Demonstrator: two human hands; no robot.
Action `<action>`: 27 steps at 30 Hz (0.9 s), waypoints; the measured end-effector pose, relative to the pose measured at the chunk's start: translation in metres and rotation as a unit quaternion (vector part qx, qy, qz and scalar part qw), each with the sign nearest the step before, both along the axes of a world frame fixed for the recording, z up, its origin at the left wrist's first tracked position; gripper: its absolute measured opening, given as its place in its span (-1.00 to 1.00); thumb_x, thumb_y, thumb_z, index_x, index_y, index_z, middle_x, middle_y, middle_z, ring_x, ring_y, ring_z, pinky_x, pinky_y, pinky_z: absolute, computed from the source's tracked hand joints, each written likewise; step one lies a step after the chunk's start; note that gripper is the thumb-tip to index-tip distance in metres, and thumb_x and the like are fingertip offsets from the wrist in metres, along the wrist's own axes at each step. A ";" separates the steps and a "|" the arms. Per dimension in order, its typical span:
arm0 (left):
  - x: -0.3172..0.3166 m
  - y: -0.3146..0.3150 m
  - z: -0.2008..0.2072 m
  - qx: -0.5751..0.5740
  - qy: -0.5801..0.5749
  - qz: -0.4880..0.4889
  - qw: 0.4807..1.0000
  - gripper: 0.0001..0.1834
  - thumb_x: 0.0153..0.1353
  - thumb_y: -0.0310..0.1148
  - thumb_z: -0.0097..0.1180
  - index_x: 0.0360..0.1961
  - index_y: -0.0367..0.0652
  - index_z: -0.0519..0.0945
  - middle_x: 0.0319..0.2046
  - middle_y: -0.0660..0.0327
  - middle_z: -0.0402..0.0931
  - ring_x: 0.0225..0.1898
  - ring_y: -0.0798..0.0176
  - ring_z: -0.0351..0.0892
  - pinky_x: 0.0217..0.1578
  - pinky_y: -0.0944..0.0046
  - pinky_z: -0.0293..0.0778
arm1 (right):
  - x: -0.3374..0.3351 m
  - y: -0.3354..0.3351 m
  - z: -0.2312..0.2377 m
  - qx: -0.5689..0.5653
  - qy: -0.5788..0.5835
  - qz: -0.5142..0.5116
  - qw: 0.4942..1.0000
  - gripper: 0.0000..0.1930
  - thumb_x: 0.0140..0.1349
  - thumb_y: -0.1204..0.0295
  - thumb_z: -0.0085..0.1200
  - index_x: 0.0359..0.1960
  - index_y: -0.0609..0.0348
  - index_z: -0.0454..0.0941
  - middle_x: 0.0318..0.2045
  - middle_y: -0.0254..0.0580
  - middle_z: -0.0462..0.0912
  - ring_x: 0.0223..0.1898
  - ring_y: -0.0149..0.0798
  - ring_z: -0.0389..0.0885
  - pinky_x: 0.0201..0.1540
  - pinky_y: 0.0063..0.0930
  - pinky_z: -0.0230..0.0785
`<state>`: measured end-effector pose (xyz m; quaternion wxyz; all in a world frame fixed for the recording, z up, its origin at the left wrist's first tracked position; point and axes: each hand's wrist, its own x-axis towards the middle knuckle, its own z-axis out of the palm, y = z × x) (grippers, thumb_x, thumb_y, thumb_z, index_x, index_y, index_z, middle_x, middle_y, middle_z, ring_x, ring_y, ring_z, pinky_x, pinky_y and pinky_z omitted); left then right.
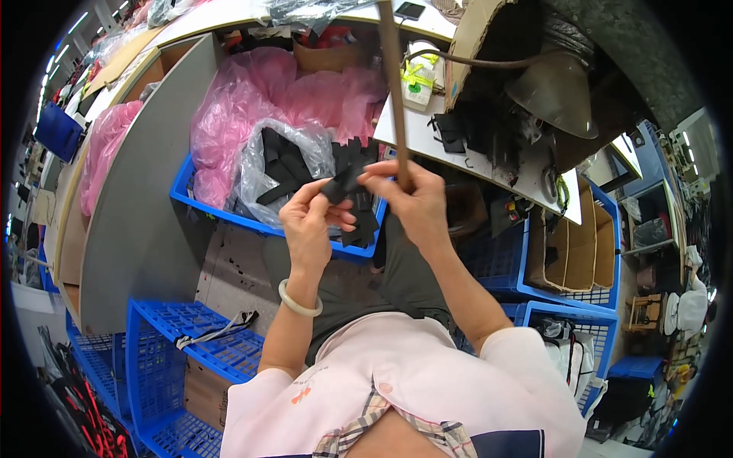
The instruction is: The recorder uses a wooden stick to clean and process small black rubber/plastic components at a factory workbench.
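Observation:
A short black webbing strap [345, 182] is stretched between my two hands, above a blue crate [263, 227]. My left hand [309, 221] is closed on its near end, thumb and index finger pinching it. The fingertips of my right hand [416, 200] are closed at its far end. More black strap pieces [284, 164] lie in a clear plastic bag [248, 172] inside the crate, with others [363, 221] loose at its right side. A brown bar [395, 99] comes down to my right hand; whether they touch I cannot tell.
Pink plastic bags [263, 91] fill the crate's back. To the right, a white worktable [489, 172] carries a dusty machine with a lamp-like shade [553, 95]. A grey panel [145, 191] stands left. Blue crates [206, 336] sit at lower left, another with cardboard dividers [576, 244] at right.

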<state>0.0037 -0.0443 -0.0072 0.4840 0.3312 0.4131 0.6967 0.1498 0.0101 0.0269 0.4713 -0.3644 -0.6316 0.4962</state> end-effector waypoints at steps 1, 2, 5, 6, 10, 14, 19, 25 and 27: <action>0.002 -0.001 -0.001 0.002 -0.010 0.028 1.000 -0.76 0.22 -0.55 -0.15 -0.16 -0.39 0.53 -0.51 0.04 0.57 -0.63 0.28 0.57 -0.64 0.37 0.55 | 0.007 0.003 -0.005 0.035 -0.001 -0.069 0.997 -0.85 0.14 0.53 0.15 -0.26 0.29 0.61 -0.38 -0.31 0.65 -0.51 -0.66 0.43 -0.47 -0.79 0.25; 0.003 0.000 -0.002 0.003 -0.021 0.057 0.998 -0.76 0.22 -0.55 -0.14 -0.16 -0.39 0.53 -0.52 0.04 0.57 -0.64 0.28 0.57 -0.64 0.36 0.55 | 0.012 0.008 -0.009 0.059 0.009 -0.110 0.992 -0.86 0.13 0.49 0.17 -0.28 0.25 0.61 -0.63 -0.49 0.45 -0.61 -0.66 0.24 -0.58 -0.68 0.10; 0.010 0.005 -0.002 0.006 -0.030 0.049 0.998 -0.75 0.21 -0.56 -0.15 -0.15 -0.38 0.53 -0.53 0.04 0.56 -0.64 0.28 0.56 -0.65 0.37 0.55 | 0.014 0.007 -0.013 0.070 -0.006 -0.090 0.993 -0.84 0.11 0.49 0.20 -0.26 0.26 0.61 -0.59 -0.41 0.45 -0.61 -0.61 0.27 -0.58 -0.64 0.13; 0.013 0.006 -0.001 0.004 -0.027 0.055 0.998 -0.74 0.21 -0.56 -0.16 -0.14 -0.38 0.53 -0.53 0.04 0.56 -0.64 0.29 0.56 -0.64 0.37 0.55 | 0.012 0.005 -0.015 0.100 -0.009 -0.089 0.991 -0.83 0.10 0.50 0.20 -0.26 0.26 0.61 -0.58 -0.37 0.45 -0.61 -0.59 0.28 -0.58 -0.63 0.13; 0.026 0.006 0.004 0.003 0.015 0.084 0.996 -0.73 0.22 -0.56 -0.16 -0.11 -0.36 0.52 -0.51 0.04 0.56 -0.62 0.29 0.57 -0.62 0.38 0.56 | 0.006 0.003 -0.014 0.187 -0.056 -0.177 0.965 -0.84 0.06 0.54 0.20 -0.30 0.28 0.59 -0.48 -0.23 0.49 -0.60 -0.40 0.42 -0.56 -0.53 0.24; 0.044 0.004 0.009 0.037 0.027 0.112 0.993 -0.72 0.23 -0.60 -0.19 -0.09 -0.35 0.51 -0.46 0.04 0.57 -0.58 0.28 0.59 -0.58 0.38 0.57 | -0.002 0.007 -0.024 0.223 -0.023 -0.220 0.949 -0.84 0.06 0.57 0.20 -0.29 0.26 0.59 -0.47 -0.28 0.54 -0.58 -0.49 0.39 -0.54 -0.63 0.20; 0.042 0.002 0.000 0.066 0.001 0.064 0.996 -0.72 0.23 -0.59 -0.20 -0.11 -0.36 0.51 -0.42 0.07 0.55 -0.54 0.29 0.59 -0.54 0.36 0.58 | -0.003 0.013 -0.022 0.032 0.031 -0.157 0.987 -0.93 0.08 0.56 0.15 -0.45 0.30 0.53 -0.64 -0.44 0.46 -0.64 -0.61 0.31 -0.61 -0.67 0.11; 0.025 0.002 0.005 0.019 -0.063 -0.011 0.998 -0.67 0.22 -0.53 -0.24 -0.06 -0.37 0.49 -0.48 0.08 0.54 -0.60 0.31 0.55 -0.58 0.38 0.54 | 0.013 0.014 -0.013 -0.070 0.086 -0.029 0.993 -0.89 0.04 0.54 0.20 -0.44 0.29 0.51 -0.72 -0.48 0.38 -0.72 -0.65 0.26 -0.68 -0.71 0.03; 0.019 0.000 0.004 0.010 -0.043 -0.003 0.999 -0.66 0.22 -0.54 -0.25 -0.05 -0.35 0.50 -0.51 0.09 0.53 -0.62 0.33 0.53 -0.61 0.40 0.51 | 0.014 0.016 -0.012 -0.144 0.132 0.051 0.979 -0.86 0.04 0.55 0.23 -0.40 0.27 0.51 -0.70 -0.50 0.39 -0.74 -0.66 0.23 -0.71 -0.75 -0.04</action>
